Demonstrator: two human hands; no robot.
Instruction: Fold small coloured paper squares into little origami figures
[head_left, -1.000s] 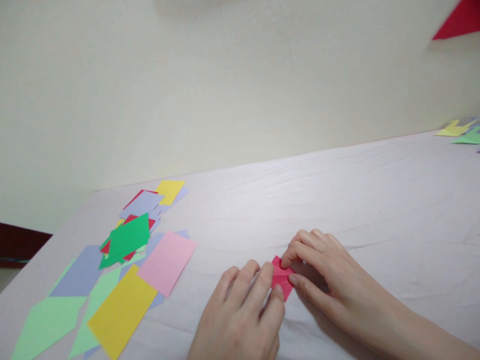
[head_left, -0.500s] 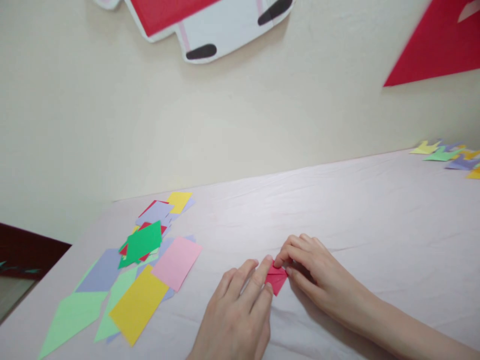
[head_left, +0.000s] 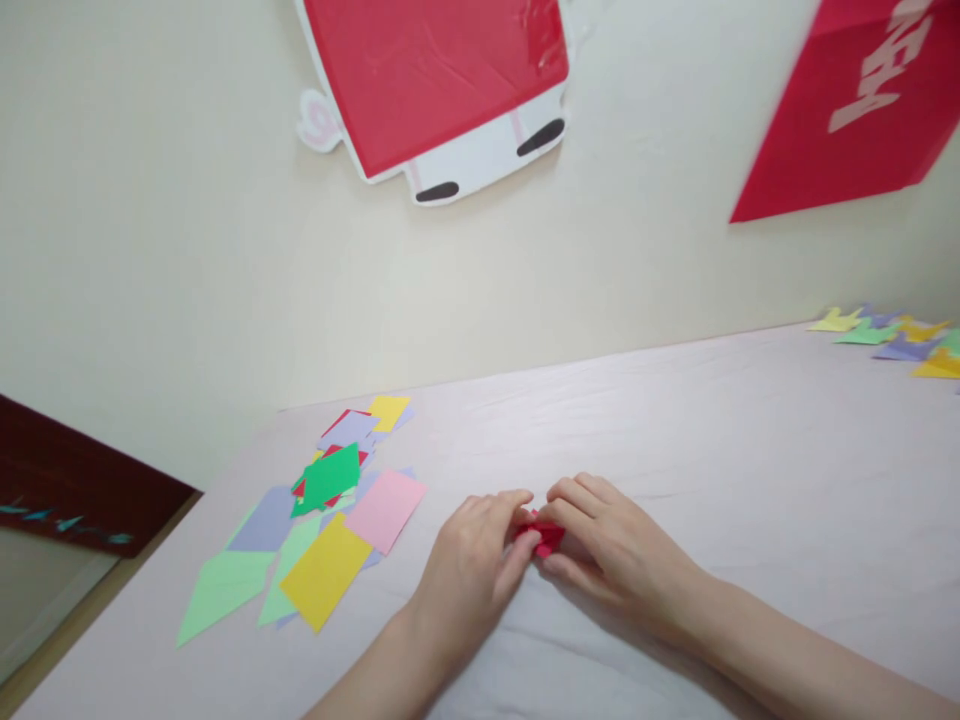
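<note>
Between my two hands is a small folded piece of red paper [head_left: 546, 538], just above or on the pale cloth-covered table [head_left: 622, 420]. My left hand [head_left: 476, 560] pinches its left side between thumb and fingers. On the other side, my right hand [head_left: 619, 545] grips the paper's right edge with its thumb below and fingers curled over the top. Much of the paper is hidden by the fingers, so its exact fold cannot be made out.
Loose coloured sheets lie at the left, among them a green sheet [head_left: 328, 478], a pink sheet [head_left: 386, 510] and a yellow sheet [head_left: 326, 572]. Several folded paper shapes [head_left: 904, 345] sit at the far right by the wall [head_left: 525, 290], which bears red decorations [head_left: 442, 80].
My left hand has gone from lying flat with fingers stretched over the red paper to pinching it. The paper now looks raised and bent. The view has tilted up and shifted left.
</note>
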